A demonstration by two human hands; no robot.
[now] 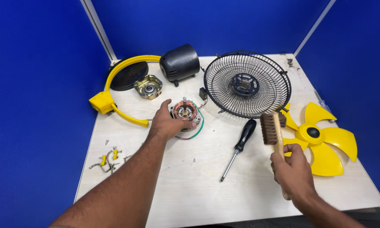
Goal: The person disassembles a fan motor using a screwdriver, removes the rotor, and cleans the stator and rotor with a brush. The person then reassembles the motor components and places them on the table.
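Head view: left hand [166,124] rested on round copper-wound motor stator w/ steel shaft [185,112], fingers [189,125] curled round its near-left edge, holding it steady on pale wood-grain counter [190,181]. Shaft stood upright, pointing up out of the core. Right hand [294,169] gripped wooden-handled bristle brush [273,131], fingers closed on handle, bristle head up and facing left. Brush well apart from motor, to its right and nearer the camera; handle axis ran roughly near-to-far. Black-handled screwdriver [239,145] lay between the two. Also seen: black wire fan guard [247,84], yellow plastic fan blade [320,137], black motor cover [179,62].
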